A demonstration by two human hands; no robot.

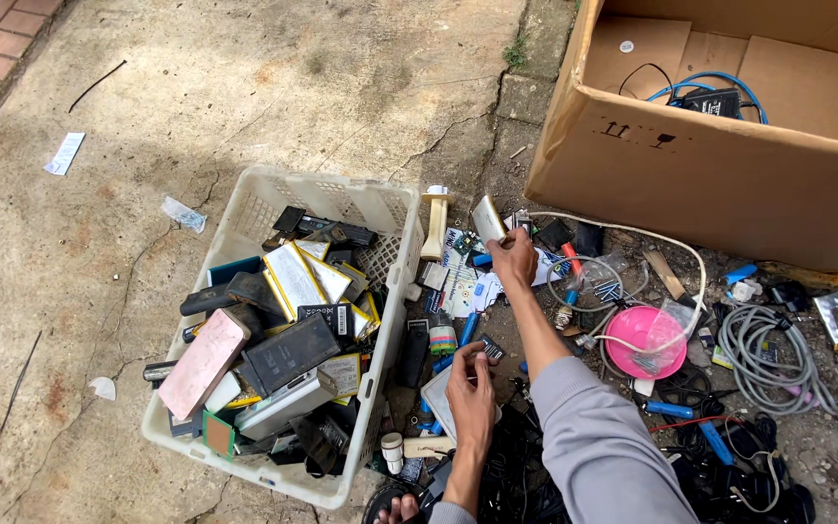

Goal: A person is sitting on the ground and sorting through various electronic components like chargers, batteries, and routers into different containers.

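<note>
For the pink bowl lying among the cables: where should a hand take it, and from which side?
The pink bowl lies mouth-up, with a white cable crossing its rim and small parts inside. Its near rim, towards the grey-sleeved arm, looks free, so probably pinch that edge from above on the near side, thumb inside, then slide it out from under the cable.

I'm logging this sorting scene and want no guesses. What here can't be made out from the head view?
- Left hand: its palm side is turned away, so what it touches among the clutter is unclear.
- White crate: lower layers buried under the phones and batteries on top.
- Cardboard box: its near wall and the frame edge hide most of the inside.
- Flat piece in the right hand: too small to identify.
</note>
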